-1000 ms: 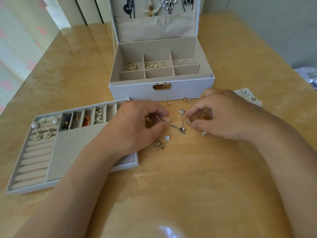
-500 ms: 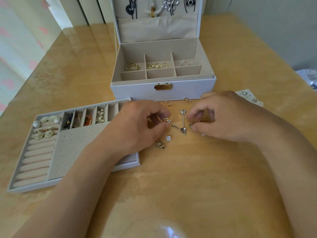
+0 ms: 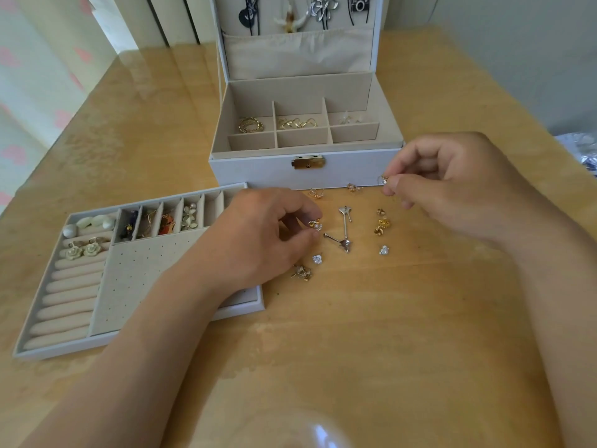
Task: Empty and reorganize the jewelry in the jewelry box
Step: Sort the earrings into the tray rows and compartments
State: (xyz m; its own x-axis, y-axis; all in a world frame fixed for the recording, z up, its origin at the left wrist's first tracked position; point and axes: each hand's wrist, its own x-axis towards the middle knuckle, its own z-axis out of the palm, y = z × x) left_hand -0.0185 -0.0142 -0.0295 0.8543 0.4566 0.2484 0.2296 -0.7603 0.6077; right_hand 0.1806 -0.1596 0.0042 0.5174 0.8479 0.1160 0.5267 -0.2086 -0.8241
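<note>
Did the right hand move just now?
Yes. The right hand moved toward the front right corner of the jewelry box, pinching a small earring.

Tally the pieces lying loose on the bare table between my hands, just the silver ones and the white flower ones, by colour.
Silver pins: 2
White flower studs: 2
Total: 4
Not counted: the pearl earring pinched in the left hand, the small earring pinched in the right hand.
</note>
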